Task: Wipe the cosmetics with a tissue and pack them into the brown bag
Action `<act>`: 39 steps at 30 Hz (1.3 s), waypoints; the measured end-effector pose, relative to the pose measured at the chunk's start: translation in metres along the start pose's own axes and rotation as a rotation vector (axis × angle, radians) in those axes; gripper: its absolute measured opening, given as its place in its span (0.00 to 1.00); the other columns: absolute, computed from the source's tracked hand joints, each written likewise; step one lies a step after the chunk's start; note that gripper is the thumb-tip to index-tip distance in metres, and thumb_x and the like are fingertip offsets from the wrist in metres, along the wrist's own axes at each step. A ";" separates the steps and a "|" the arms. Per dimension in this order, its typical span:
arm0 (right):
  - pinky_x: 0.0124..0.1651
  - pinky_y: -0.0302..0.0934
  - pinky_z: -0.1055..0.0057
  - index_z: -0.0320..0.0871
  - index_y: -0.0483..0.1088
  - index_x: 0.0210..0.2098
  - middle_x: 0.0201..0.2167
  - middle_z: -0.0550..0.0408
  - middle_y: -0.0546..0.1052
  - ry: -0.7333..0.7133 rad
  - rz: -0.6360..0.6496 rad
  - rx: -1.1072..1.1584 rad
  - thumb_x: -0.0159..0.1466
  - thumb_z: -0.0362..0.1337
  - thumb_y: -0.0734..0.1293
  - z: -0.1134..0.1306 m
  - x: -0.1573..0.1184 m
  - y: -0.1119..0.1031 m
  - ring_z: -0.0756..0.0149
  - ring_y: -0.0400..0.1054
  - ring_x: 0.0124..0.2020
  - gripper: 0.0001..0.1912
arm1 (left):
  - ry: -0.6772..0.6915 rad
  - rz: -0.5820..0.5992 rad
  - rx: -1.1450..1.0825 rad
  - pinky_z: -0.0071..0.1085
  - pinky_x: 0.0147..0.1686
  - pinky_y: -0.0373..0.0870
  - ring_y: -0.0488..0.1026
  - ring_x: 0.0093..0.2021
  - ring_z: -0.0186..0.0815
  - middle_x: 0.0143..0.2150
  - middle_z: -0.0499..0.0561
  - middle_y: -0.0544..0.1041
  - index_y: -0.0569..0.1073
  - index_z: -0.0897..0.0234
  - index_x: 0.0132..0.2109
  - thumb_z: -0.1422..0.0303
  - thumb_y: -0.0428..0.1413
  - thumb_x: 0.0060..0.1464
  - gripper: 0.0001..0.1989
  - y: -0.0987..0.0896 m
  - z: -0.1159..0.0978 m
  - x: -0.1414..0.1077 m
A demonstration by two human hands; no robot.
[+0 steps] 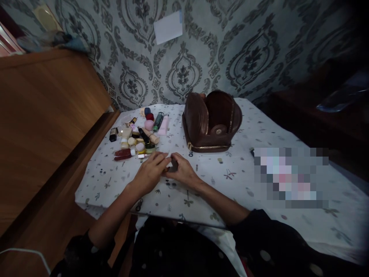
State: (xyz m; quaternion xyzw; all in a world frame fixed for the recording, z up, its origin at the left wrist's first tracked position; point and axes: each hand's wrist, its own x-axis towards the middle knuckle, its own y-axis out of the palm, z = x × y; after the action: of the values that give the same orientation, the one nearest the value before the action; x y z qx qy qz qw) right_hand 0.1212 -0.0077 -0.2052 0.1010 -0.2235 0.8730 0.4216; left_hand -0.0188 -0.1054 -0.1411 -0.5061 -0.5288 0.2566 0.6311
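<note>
My left hand [151, 172] and my right hand [182, 169] meet above the front part of the table, fingertips close together. Between them is a small dark item [173, 165], mostly hidden; my right thumb and fingers curl round it. The fingers of my left hand are bent together, and what they grip is hidden. Just beyond my left hand lie a bottle of dark red liquid [123, 154], a pink tube [163, 125], a green tube [158, 121] and several other small cosmetics. An open brown bag [196, 119] stands behind and right of my hands.
The table has a white patterned cloth [201, 200]. A blurred-out flat object [288, 177] lies at its right side. Wooden furniture [52, 100] rises on the left, and a patterned wall [207, 50] stands behind. A white cable [31, 251] runs at the lower left.
</note>
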 end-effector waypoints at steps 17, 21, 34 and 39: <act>0.50 0.63 0.59 0.46 0.71 0.48 0.43 0.52 0.75 -0.047 -0.002 0.015 0.46 0.42 0.79 -0.002 -0.002 0.000 0.55 0.70 0.46 0.31 | -0.426 -0.018 -0.475 0.39 0.50 0.71 0.77 0.46 0.41 0.46 0.56 0.81 0.76 0.66 0.51 0.76 0.46 0.56 0.19 0.009 0.036 -0.014; 0.51 0.63 0.58 0.47 0.71 0.48 0.42 0.52 0.75 -0.031 -0.003 0.019 0.47 0.44 0.79 -0.002 -0.002 -0.001 0.55 0.70 0.46 0.31 | -0.453 -0.083 -0.368 0.43 0.54 0.70 0.75 0.50 0.43 0.51 0.57 0.79 0.74 0.65 0.53 0.75 0.47 0.58 0.18 0.008 0.024 -0.019; 0.49 0.65 0.61 0.42 0.70 0.49 0.41 0.52 0.74 -0.004 0.004 -0.016 0.49 0.38 0.77 -0.008 -0.001 0.000 0.58 0.70 0.44 0.29 | -0.016 -0.108 -0.133 0.44 0.59 0.68 0.67 0.61 0.41 0.57 0.60 0.75 0.70 0.64 0.57 0.82 0.44 0.60 0.22 0.005 -0.005 -0.023; 0.53 0.64 0.59 0.43 0.67 0.53 0.46 0.49 0.73 -0.080 0.043 -0.081 0.49 0.37 0.77 -0.011 -0.002 0.000 0.56 0.69 0.48 0.34 | -0.116 -0.098 -0.181 0.43 0.58 0.69 0.70 0.57 0.41 0.54 0.59 0.77 0.71 0.64 0.55 0.80 0.44 0.60 0.21 0.007 0.010 -0.019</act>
State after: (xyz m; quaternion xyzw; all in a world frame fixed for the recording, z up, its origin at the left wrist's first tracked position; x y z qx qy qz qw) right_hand 0.1225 -0.0035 -0.2156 0.1136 -0.2775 0.8674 0.3972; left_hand -0.0325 -0.1156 -0.1556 -0.5189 -0.6096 0.2054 0.5630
